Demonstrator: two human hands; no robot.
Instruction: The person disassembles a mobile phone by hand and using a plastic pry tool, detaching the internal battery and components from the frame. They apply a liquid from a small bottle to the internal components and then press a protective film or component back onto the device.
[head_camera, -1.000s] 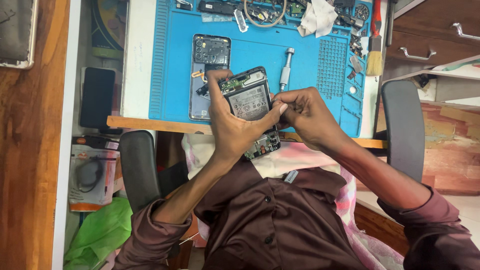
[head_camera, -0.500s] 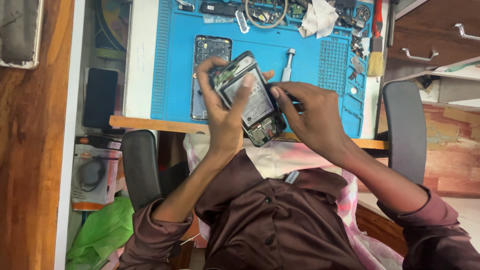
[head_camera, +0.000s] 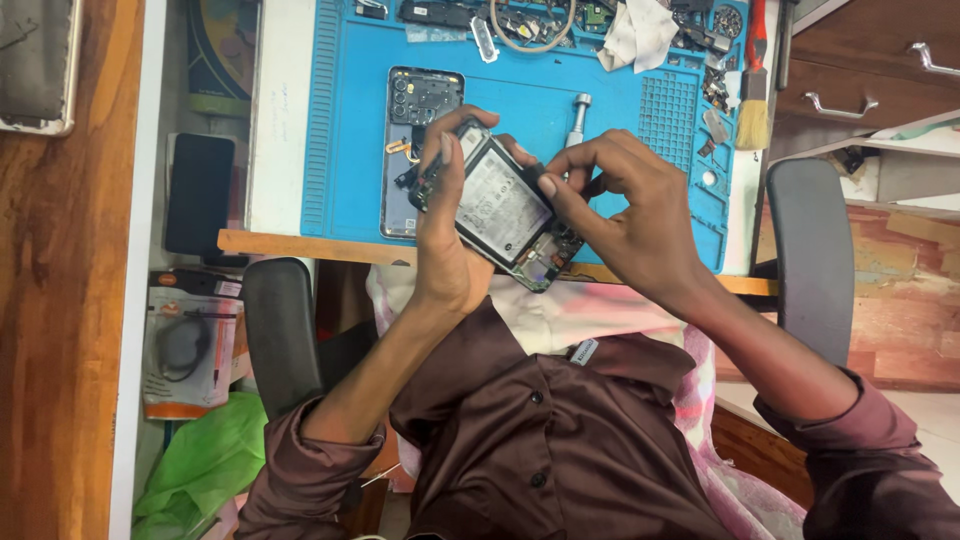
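Opened black smartphone with exposed grey battery (head_camera: 500, 205) tilted above the blue silicone work mat's (head_camera: 350, 120) near edge, left hand (head_camera: 445, 240) clasping it, right hand (head_camera: 630, 215) fingertips pinching its side, back cover (head_camera: 415, 110) beside.

Dressed in a dark brown, satin-like button-up shirt (head_camera: 560, 440) with 2 small dark buttons visible down the front, long sleeves pushed up at both forearms, collar open. Bare hands, no rings or watch visible.

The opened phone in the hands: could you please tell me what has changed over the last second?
The opened phone was tilted and turned in the left hand, its lower end now pointing right and toward the body. The right hand's fingers moved onto its right edge. The back cover on the blue mat and the screwdriver stayed put.
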